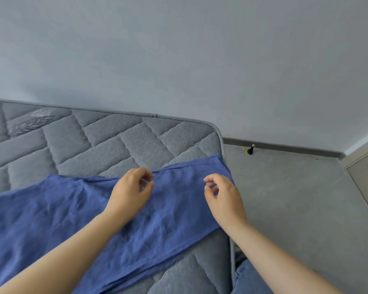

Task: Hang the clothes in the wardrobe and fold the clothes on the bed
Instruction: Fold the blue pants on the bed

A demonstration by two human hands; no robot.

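Observation:
A blue garment point(77, 217) lies spread flat across the grey quilted mattress point(106, 141), its narrow end reaching the bed's right corner. My left hand point(130, 192) hovers over the garment near its far edge, fingers loosely curled and holding nothing. To its right, my right hand point(223, 198) hangs over the garment's end with the fingers loosely curled too, and nothing sits between them. Whether either hand touches the cloth is unclear.
The mattress edge point(220, 136) drops to a grey floor point(285, 198) on the right. A small black doorstop point(251, 149) stands by the baseboard. A pale door or cabinet panel point(365, 172) sits at far right. Blue denim point(249, 276) shows at the bottom.

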